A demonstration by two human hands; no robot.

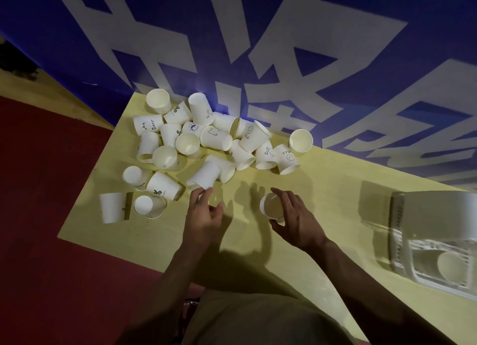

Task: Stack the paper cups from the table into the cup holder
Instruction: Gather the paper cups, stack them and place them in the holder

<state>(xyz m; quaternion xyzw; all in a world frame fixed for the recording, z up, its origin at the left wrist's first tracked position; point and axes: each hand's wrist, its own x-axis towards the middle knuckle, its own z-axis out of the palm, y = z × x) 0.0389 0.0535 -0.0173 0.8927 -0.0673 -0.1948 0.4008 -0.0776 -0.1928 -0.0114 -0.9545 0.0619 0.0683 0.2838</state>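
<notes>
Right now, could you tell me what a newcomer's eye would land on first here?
First the heap of white paper cups, tumbled at the far left of the yellow table below a blue wall with huge pale characters. Next the hands at centre: the right hand holds one cup, and the left hand reaches for a fallen cup. At right sits the white cup holder.
</notes>
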